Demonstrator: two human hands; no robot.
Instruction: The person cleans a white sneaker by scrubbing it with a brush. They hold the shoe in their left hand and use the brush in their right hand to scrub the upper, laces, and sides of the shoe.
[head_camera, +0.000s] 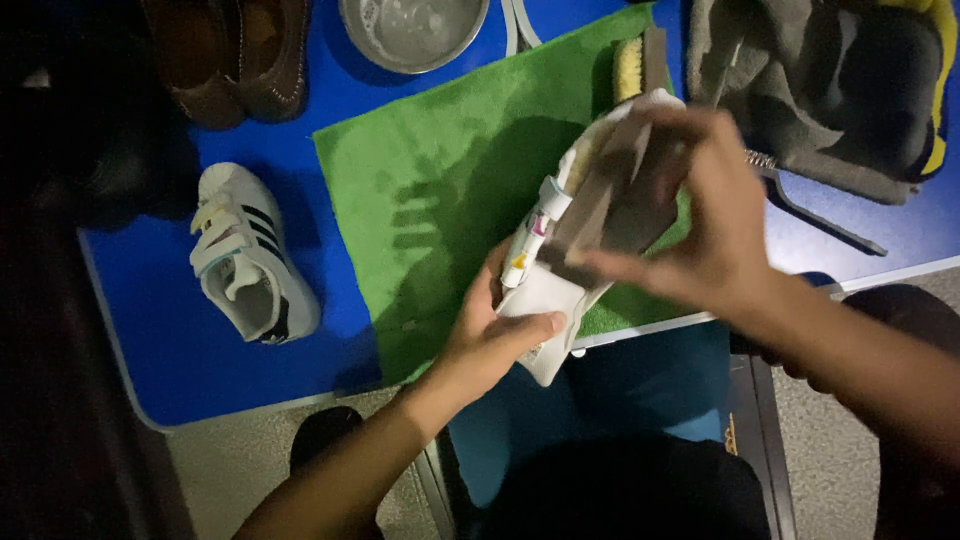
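Note:
My left hand (495, 335) grips a small white sneaker (545, 290) by its heel end, tilted up over the near edge of a green towel (430, 190). My right hand (700, 230) presses a grey-brown cloth (615, 195) against the upper part of that shoe, fingers wrapped round it. The shoe's toe is hidden behind the cloth and my right hand. A second small white sneaker (250, 260) with dark stripes and straps lies on the blue table (180, 350) to the left, apart from both hands.
A metal bowl (412, 30) with soapy water stands at the back. Brown leather shoes (230, 55) lie at back left. A yellow brush (632, 62) rests on the towel's far corner. A grey and yellow cloth heap (840, 80) sits at back right.

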